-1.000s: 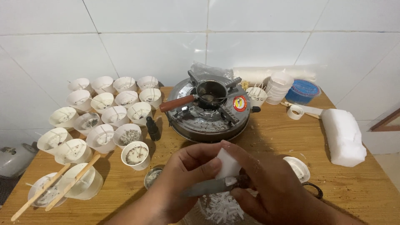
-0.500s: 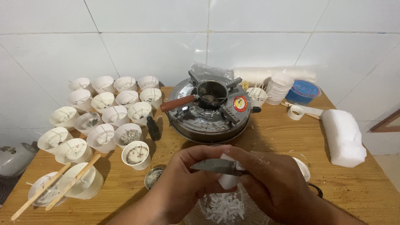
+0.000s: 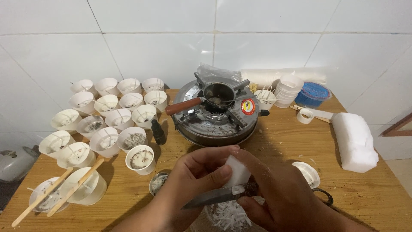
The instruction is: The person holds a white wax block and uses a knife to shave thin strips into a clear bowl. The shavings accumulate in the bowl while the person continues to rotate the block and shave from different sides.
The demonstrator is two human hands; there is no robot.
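While both hands meet low at the near edge of the bench, the items stand as follows.

Wax block: small white block point(image 3: 237, 172), pinched at the middle of the view above a heap of white shavings point(image 3: 227, 215), so that whatever comes off it lands on the heap.
Left hand: left hand point(image 3: 195, 182), fingers curled shut round the block, thumb on its near face to steady it.
Right hand: right hand point(image 3: 279, 199), closed round the handle of a knife point(image 3: 214, 196); the blade lies flat under the block, pointing left.
Shavings container: it seems to be a clear one, mostly hidden by the hands; cannot tell its shape.
Stove: round metal stove point(image 3: 216, 114) behind the hands, carrying a small pot point(image 3: 216, 94) with a red-brown handle, within easy reach.
Cups: white paper cups point(image 3: 107, 116) ranked in rows on the left, several with dark flecks inside; two cups nearest the left corner bear wooden sticks point(image 3: 64, 189) across their rims.
Bottle: small dark bottle point(image 3: 158, 132) between cups and stove.
Right side: large white slab point(image 3: 354, 141), roll of tape point(image 3: 305, 116), blue lid point(image 3: 313, 93), stacked cups point(image 3: 289, 88).
Bench: wooden bench point(image 3: 279, 141), against white tiles.
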